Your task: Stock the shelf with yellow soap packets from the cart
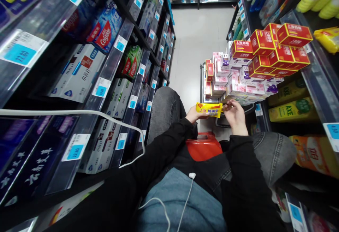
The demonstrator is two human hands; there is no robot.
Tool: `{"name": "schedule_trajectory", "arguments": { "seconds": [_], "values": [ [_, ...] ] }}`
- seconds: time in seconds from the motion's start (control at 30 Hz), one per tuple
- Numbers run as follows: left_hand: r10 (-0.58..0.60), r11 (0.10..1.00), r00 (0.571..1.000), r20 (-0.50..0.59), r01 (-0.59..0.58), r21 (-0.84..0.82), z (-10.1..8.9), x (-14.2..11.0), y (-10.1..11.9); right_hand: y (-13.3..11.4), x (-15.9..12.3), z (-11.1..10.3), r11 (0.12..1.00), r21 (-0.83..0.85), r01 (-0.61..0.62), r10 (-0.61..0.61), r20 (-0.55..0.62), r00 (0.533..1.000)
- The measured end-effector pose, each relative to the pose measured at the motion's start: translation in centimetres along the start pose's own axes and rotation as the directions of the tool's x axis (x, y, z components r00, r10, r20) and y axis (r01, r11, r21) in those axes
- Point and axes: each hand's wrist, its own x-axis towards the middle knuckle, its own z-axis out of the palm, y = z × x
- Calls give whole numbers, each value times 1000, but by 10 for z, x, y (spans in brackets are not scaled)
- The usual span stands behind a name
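A yellow wrapped soap bar (pixel 209 110) with blue and red print lies level in front of my knees. My left hand (pixel 194 114) is closed on its left end. At the other end, my right hand (pixel 235 114) has its fingers bent close together by the wrapper's right tip; whether they pinch it is too small to make out. Just beyond the hands stands a stack of pink and white soap boxes (pixel 237 83), with red and gold boxes (pixel 281 56) piled on top.
A red stool (pixel 204 147) shows between my legs. Shelves of toothpaste boxes (pixel 79 71) line the left side. Yellow bottles (pixel 293 113) fill the right shelf. A white cable (pixel 106 114) crosses the left side. Pale floor (pixel 197 37) runs ahead.
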Motion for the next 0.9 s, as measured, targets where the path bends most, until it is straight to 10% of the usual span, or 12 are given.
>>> {"name": "schedule_trajectory", "arguments": {
  "seconds": [0.5,0.7,0.9],
  "values": [
    [10,1000,999,-34,-10,-5,0,0,-1,5,2,-1,990,-62,-124,114,-142,983],
    [44,999,999,4,-44,8,-5,4,-5,-3,-9,-1,862,-496,-107,262,254,931],
    [7,994,995,95,-17,104,-5,9,-12,-11,0,-14,601,-768,218,169,390,905]
  ]
}}
